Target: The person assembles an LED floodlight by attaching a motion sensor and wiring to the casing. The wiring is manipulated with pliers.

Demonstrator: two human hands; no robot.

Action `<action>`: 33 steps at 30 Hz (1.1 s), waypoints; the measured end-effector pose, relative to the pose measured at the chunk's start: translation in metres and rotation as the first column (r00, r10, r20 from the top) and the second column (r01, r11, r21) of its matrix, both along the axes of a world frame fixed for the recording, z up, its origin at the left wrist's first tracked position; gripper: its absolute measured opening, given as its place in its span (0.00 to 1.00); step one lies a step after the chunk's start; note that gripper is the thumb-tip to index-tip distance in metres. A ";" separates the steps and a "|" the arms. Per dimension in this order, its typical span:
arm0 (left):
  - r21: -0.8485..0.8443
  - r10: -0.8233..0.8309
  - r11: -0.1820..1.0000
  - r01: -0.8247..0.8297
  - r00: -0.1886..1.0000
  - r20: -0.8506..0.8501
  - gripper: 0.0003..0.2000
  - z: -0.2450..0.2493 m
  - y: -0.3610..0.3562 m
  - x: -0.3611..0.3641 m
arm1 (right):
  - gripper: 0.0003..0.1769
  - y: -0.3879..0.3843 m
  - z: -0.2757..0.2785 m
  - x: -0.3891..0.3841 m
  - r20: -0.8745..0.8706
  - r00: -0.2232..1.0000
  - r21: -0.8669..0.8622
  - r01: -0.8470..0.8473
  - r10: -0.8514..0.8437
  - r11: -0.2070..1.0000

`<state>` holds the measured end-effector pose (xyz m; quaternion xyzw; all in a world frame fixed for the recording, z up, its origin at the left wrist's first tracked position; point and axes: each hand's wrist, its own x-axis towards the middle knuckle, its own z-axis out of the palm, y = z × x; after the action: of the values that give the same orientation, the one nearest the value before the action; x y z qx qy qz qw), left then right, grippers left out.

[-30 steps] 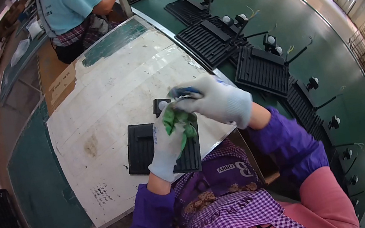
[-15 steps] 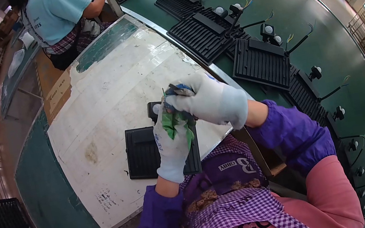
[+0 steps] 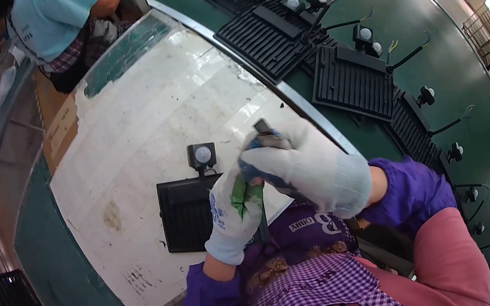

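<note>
A black floodlight with a square motion sensor lies on the white-topped table, partly hidden by my left hand. My left hand, in a white glove with green on its palm side, is closed over the floodlight's right part; what its fingers hold is hidden. Just to the right, my right hand is wrapped round a small tool with a dark blunt end poking out above the thumb. Blue shows at its fingers. Both hands meet at the fingertips, and motion blurs the right one.
Several black floodlights with sensors and loose wire ends lie along the green bench on the right. A metal edge divides it from my table. A co-worker in a light blue shirt is at the upper left.
My right hand has shifted right and slightly down, turning the tool. My left hand has dropped a little, and the floodlight's sensor now shows fully. The view has shifted slightly.
</note>
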<state>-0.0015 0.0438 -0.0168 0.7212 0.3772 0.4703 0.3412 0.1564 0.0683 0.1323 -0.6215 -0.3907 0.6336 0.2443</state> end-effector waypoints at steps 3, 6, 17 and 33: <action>-0.228 -0.098 0.967 0.113 0.992 0.076 0.06 0.031 0.014 0.005 | 0.07 0.005 -0.005 0.006 -0.078 0.997 0.155 0.026 -0.014 0.988; -0.410 -0.109 0.887 0.213 0.959 0.263 0.14 0.037 0.016 -0.004 | 0.08 0.010 -0.025 0.002 -0.072 0.993 0.402 -0.058 0.095 0.914; 0.103 0.354 0.935 -0.339 0.898 -0.261 0.21 0.034 -0.006 -0.074 | 0.16 -0.029 -0.055 0.046 0.508 0.821 0.859 -0.461 -0.260 0.222; 0.221 0.492 0.870 -0.442 0.737 -0.463 0.20 0.016 -0.009 -0.074 | 0.08 0.023 -0.027 -0.035 0.835 -0.370 -0.407 -0.914 0.408 0.002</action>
<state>-0.0755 0.0345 -0.0008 0.7161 0.5987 0.3527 0.0662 0.1210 0.0909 0.1050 -0.3089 -0.8879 0.0688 -0.3339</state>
